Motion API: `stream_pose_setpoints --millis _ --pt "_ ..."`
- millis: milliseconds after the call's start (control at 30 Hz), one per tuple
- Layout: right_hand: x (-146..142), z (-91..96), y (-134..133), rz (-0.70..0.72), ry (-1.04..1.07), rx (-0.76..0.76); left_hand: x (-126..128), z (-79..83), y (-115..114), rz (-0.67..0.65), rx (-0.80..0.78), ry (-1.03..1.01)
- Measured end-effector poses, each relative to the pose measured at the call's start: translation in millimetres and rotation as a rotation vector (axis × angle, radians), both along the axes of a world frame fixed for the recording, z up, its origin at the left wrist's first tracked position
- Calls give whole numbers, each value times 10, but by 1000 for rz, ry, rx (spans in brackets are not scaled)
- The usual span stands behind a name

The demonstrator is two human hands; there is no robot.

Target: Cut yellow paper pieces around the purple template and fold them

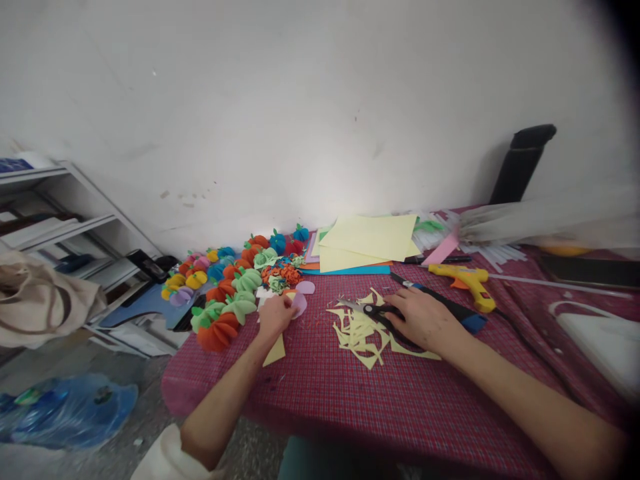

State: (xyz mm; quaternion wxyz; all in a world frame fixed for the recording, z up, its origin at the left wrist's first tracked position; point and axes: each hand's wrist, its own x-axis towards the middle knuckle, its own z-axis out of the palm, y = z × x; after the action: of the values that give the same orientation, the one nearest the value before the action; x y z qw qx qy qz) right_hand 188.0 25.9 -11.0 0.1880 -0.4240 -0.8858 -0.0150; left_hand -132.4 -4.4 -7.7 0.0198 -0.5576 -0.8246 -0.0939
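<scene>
My left hand [274, 317] is on the left of the table with its fingertips pinched at the edge of a light purple paper circle [300, 305]. Another purple circle [305, 287] lies just behind it. A piece of yellow paper [275, 353] shows below my left wrist. My right hand [420, 315] has its fingers around the black handles of a pair of scissors [371, 309]. The blades point left over a heap of pale yellow paper scraps [361, 337]; part of the handles is hidden beneath the hand.
Colourful paper pumpkins [219, 332] crowd the table's left side, beside orange and green scraps [283, 275]. Yellow sheets [367, 243] are stacked at the back. A yellow glue gun [465, 281], a blue-and-black tool [453, 308] and white glue sticks [500, 255] lie to the right.
</scene>
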Motion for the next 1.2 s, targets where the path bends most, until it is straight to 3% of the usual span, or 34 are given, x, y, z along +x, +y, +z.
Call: stream_pose_setpoints --millis 200,333,400,467,567,700,767,867,933,1033,1100,1200 --pt "-7 53 -24 23 78 -72 -38 278 -126 -63 93 -62" --pt "-54 141 -81 88 305 -225 101 446 -282 -125 150 -202" --pt "-99 148 -124 167 498 -395 332 423 -392 -194 278 -499" --pt "-151 114 -166 247 683 -596 644 328 -505 -256 305 -666" --pt "-217 36 -206 331 814 -838 1105 149 -638 -336 346 -677" --pt "-246 13 -212 355 788 -922 1363 52 -739 -417 323 -683" --pt "-240 32 -203 337 770 -904 1260 81 -775 -484 277 -677" --pt "-228 41 -185 310 734 -877 825 184 -797 -505 185 -568" --pt "-223 23 -169 307 715 -881 429 269 -771 -457 143 -392" --pt "-221 -15 -147 321 698 -888 -89 373 -698 -533 -57 -53" --pt "-217 -29 -134 328 686 -875 -276 412 -662 -626 -173 110" --pt "-210 -25 -121 321 674 -859 -332 434 -647 -722 -290 235"
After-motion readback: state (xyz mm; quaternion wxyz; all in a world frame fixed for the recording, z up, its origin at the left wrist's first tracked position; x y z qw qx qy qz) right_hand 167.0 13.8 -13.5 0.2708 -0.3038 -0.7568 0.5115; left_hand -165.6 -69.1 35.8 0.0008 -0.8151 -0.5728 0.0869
